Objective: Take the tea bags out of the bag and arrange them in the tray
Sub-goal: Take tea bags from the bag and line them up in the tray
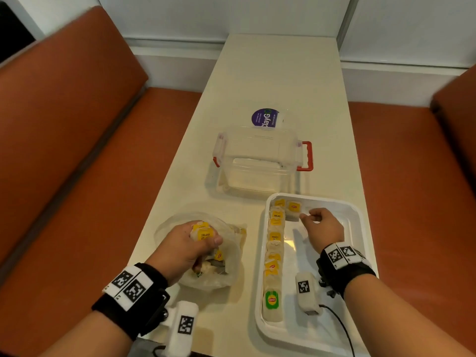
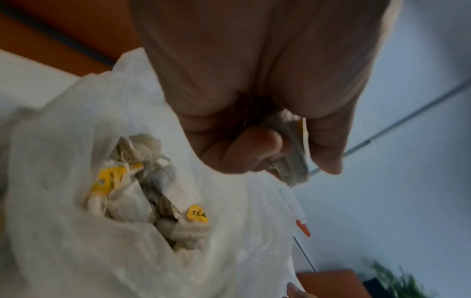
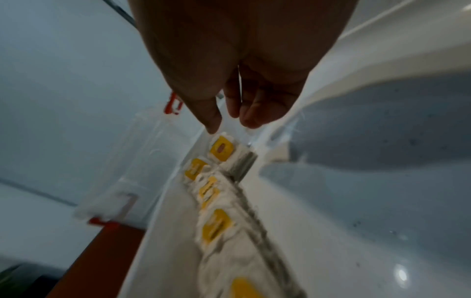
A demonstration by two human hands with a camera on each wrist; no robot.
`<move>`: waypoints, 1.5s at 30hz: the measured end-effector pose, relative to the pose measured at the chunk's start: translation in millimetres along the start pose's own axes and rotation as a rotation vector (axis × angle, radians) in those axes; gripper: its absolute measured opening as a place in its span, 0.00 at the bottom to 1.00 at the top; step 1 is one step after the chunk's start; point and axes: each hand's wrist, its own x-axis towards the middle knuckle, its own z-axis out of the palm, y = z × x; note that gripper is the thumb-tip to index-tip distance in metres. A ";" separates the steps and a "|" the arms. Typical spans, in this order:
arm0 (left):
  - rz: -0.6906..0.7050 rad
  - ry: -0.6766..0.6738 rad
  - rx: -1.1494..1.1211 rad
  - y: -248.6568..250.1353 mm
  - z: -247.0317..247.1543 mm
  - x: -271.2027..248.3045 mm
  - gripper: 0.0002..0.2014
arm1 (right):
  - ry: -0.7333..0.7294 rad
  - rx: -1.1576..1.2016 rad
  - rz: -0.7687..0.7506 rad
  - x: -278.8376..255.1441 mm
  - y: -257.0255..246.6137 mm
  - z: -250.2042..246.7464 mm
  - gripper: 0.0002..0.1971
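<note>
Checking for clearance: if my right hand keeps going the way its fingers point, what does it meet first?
Most likely the yellow-tagged tea bag at the tray's far end, just ahead of the right hand; depth is uncertain.

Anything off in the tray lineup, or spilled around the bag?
Nothing spilled. One oddity: the tea bag nearest the person in the tray's left column has a green Lipton tag, while the others visible show yellow. The left hand grips several tea bags over the plastic bag; the right hand is at the second column.
</note>
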 end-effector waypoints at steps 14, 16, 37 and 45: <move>0.011 -0.266 -0.155 14.6 40.6 -10.5 0.12 | -0.456 -0.050 -0.556 -112.7 -105.7 -7.4 0.10; 0.024 -0.286 -0.183 15.8 43.2 -10.9 0.15 | -0.435 -0.026 -0.542 -111.8 -103.6 -10.9 0.07; 0.176 -0.099 0.344 56.5 42.3 -16.1 0.07 | -0.421 0.013 -0.630 -98.6 -106.3 -58.2 0.11; 0.372 -0.108 0.526 70.6 52.7 -14.1 0.04 | -0.391 0.048 -0.651 -98.1 -100.3 -60.3 0.10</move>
